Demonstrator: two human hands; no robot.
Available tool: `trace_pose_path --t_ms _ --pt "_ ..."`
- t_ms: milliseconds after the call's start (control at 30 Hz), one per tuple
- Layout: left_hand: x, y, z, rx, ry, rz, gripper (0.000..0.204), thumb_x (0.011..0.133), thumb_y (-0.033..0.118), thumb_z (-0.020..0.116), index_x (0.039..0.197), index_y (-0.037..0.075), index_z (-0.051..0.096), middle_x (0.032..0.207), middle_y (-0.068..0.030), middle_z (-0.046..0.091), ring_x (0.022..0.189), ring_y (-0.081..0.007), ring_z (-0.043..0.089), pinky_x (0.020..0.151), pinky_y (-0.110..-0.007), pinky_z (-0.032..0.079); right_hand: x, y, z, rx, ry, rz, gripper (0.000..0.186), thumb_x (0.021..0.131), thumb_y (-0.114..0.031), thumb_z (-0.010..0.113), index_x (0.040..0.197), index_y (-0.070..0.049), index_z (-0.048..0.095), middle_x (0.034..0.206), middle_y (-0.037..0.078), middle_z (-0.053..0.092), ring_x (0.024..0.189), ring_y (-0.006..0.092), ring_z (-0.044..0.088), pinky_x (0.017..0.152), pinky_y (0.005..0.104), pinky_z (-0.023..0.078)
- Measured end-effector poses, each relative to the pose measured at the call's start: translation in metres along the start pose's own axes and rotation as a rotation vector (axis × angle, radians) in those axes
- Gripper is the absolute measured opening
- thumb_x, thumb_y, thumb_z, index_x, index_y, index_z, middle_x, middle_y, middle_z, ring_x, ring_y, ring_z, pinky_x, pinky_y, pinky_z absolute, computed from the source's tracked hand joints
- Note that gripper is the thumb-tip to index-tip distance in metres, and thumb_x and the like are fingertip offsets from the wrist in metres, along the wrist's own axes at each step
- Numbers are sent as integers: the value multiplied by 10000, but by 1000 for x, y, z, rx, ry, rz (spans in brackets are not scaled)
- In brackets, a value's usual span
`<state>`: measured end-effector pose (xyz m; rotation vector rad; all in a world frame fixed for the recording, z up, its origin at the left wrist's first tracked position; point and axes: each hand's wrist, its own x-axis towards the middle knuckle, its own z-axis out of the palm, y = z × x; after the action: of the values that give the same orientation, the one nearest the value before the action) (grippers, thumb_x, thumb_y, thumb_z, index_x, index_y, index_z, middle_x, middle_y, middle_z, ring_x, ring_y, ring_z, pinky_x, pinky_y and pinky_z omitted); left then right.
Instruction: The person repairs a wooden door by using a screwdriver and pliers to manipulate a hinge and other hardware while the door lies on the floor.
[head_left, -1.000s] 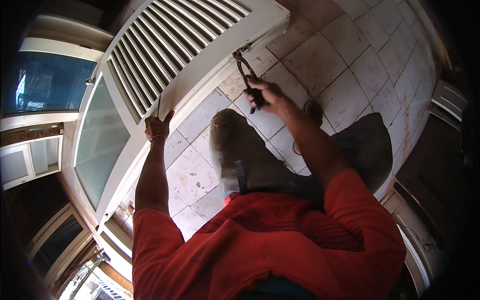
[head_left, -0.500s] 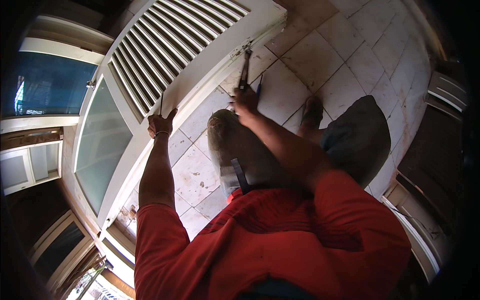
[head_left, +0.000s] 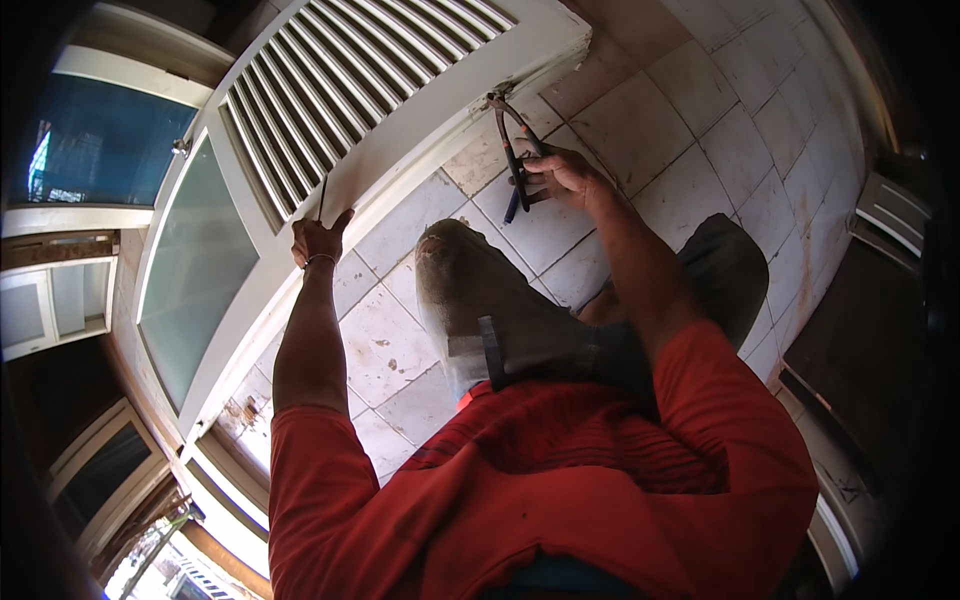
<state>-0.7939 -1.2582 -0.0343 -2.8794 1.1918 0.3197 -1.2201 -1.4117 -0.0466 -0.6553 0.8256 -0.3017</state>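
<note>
My right hand (head_left: 565, 178) holds a pair of pincers (head_left: 507, 135) by the handles, which are spread apart. The pincers' jaws meet the worn edge of a white louvred door (head_left: 405, 150), near its far right corner. My left hand (head_left: 318, 240) is closed at the door's near edge, thumb lying on the white frame. A thin dark rod (head_left: 322, 200) sticks out of that hand over the frame; its other end is hidden in my fingers. Beneath my right hand, a blue-handled tool (head_left: 512, 207) lies on the tiles, partly covered.
Dirty pale floor tiles (head_left: 390, 340) with flakes on them surround my bent knee (head_left: 455, 270). The door also carries a frosted glass panel (head_left: 200, 270). A blue-paned window (head_left: 100, 140) stands at the left, a dark brown panel (head_left: 850, 350) at the right.
The pincers' handles have gone from close together to spread apart. My right hand has moved right and a little forward, opening its grip. My left hand stays at the door's edge.
</note>
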Motion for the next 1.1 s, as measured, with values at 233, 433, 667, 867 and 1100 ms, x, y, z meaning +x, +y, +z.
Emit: trace_pose_path --t_ms 233,433,667,867,1100 --pt "1 3 0 66 -7 -36 815 594 730 747 1041 49 705 1195 -111 586 1061 -276 616 907 -419 480 -4 -17 -23 51 -81 50 572 917 -176 571 1458 -162 387 1169 69 509 1002 242 575 836 473 510" --pt "-1 -1 -2 46 13 -54 811 592 717 759 1026 36 697 1182 -121 598 1032 -294 629 896 -425 485 -4 -31 -28 117 -56 110 472 938 -240 587 1390 -176 464 1025 89 561 827 217 628 693 382 517" --pt "-1 6 5 65 36 -29 801 605 749 724 987 45 714 1196 -112 600 1039 -280 628 906 -416 481 11 15 -7 195 117 -80 230 932 -215 600 1114 -97 525 759 32 523 611 136 518 509 287 432" --pt "-5 -4 17 201 -16 -20 823 651 791 650 979 41 733 1238 -111 560 1084 -270 600 889 -416 492 69 21 150 611 445 -170 121 939 -224 567 1009 -160 492 672 10 469 496 103 435 396 280 372" --pt "-1 5 32 117 0 -16 827 632 762 693 994 19 722 1290 -121 515 1141 -300 568 955 -460 458 75 39 250 349 481 -497 478 939 -177 577 1377 -154 385 971 38 555 742 102 552 498 262 460"
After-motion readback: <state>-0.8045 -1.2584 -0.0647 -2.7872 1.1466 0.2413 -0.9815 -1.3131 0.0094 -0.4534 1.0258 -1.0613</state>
